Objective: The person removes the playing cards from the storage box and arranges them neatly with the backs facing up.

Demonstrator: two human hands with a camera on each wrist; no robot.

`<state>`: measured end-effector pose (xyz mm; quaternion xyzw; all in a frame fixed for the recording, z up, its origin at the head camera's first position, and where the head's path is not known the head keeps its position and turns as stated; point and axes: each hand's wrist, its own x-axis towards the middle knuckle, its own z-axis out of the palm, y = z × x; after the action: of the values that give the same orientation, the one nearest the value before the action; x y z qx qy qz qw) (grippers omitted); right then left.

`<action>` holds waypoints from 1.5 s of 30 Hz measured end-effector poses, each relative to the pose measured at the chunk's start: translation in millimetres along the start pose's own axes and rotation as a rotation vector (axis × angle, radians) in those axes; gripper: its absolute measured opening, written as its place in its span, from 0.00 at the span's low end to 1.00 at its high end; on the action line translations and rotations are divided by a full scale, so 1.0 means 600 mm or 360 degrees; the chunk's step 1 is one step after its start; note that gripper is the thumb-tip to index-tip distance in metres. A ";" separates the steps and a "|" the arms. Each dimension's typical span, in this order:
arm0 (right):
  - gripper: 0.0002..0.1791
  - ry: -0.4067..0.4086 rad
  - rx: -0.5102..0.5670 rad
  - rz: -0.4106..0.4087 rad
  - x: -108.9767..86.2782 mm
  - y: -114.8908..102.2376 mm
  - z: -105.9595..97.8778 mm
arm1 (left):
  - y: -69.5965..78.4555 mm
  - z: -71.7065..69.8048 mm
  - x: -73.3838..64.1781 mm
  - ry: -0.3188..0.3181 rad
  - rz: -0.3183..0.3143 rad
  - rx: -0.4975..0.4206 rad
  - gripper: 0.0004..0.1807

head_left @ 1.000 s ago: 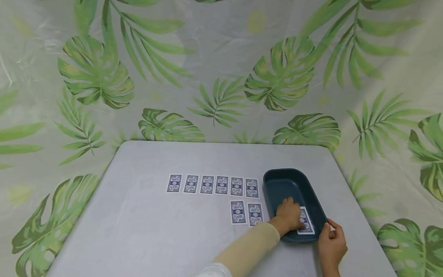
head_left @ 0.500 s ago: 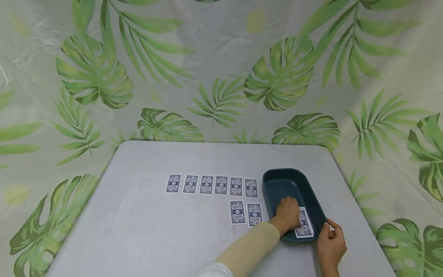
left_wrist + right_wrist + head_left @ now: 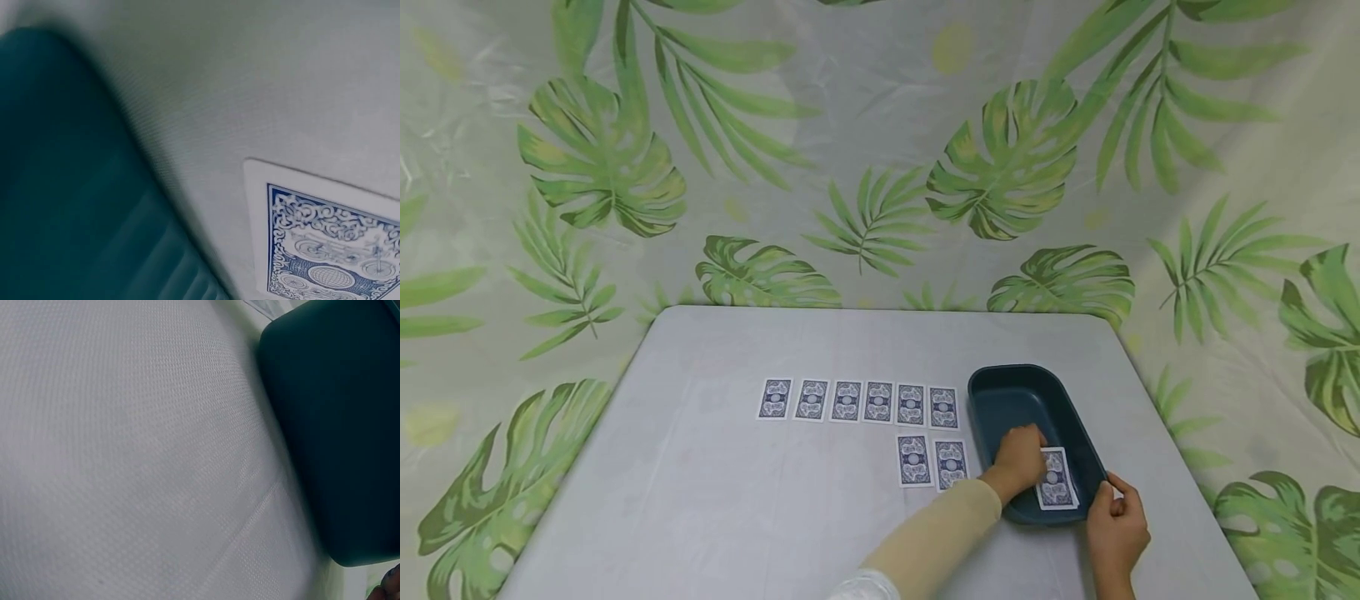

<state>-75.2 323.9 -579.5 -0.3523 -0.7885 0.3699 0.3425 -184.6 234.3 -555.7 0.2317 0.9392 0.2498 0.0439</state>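
Note:
In the head view, my left hand (image 3: 1021, 457) reaches into a dark teal tray (image 3: 1078, 417), its fingers bent downward and mostly hidden. It pinches the left edge of a blue-backed playing card (image 3: 1057, 478), which lies face down over another card, whose white edge peeks out below. My right hand (image 3: 1117, 521) grips the tray's near right rim between thumb and fingers. The left wrist view shows the tray's side (image 3: 75, 175) beside a card (image 3: 331, 250) on the table; the right wrist view shows the tray's outer wall (image 3: 344, 437).
Left of the tray, several face-down cards (image 3: 878, 402) form a row on the white-covered table (image 3: 700, 500). Nearer me lie two more, a left card (image 3: 914, 460) and a right card (image 3: 951, 463) close to the tray and my left sleeve (image 3: 932, 533). A leaf-print curtain (image 3: 880, 167) hangs behind.
My left hand's fingers have folded in from a spread pose inside the tray. The top card has shifted slightly left and sits more squarely over the one below. My right hand keeps its place.

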 end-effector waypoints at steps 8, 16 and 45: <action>0.14 0.0002 0.0026 -0.0019 0.000 -0.001 0.001 | -0.008 -0.032 -0.001 0.0110 -0.0130 -0.0586 0.06; 0.13 0.0017 0.0027 -0.0012 -0.002 0.001 0.002 | -0.021 -0.071 -0.005 0.0127 -0.0122 -0.0884 0.04; 0.13 0.0007 0.0049 -0.0001 -0.001 0.000 0.004 | -0.270 -0.169 -0.061 0.0092 -0.0302 -0.1503 0.06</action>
<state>-76.6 322.5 -581.1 -0.3477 -0.7820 0.3812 0.3499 -239.1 48.1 -547.9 0.0925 0.7410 0.6501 0.1407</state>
